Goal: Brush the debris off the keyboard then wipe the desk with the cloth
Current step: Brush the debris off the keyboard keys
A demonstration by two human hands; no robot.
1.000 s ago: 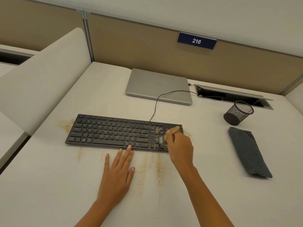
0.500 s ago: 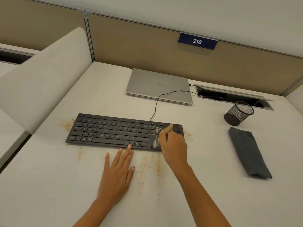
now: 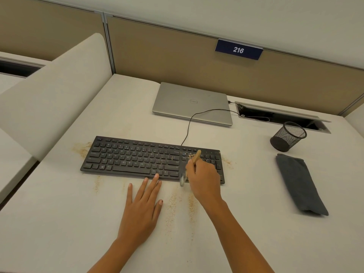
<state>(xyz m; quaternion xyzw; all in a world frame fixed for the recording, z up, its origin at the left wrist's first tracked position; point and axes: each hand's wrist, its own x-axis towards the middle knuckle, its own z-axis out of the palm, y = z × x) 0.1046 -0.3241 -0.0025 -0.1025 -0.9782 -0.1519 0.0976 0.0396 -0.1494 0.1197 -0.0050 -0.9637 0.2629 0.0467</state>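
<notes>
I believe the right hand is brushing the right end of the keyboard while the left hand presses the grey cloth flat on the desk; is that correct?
Not quite: in the head view the left hand lies flat on the desk itself, holding nothing. The grey cloth lies untouched further right. The right hand does grip the brush over the right end of the keyboard.

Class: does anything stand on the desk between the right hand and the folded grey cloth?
Nothing visible does. Only bare desk with some debris lies between the right hand, holding the brush, and the cloth; the mesh pen cup stands farther back.
</notes>
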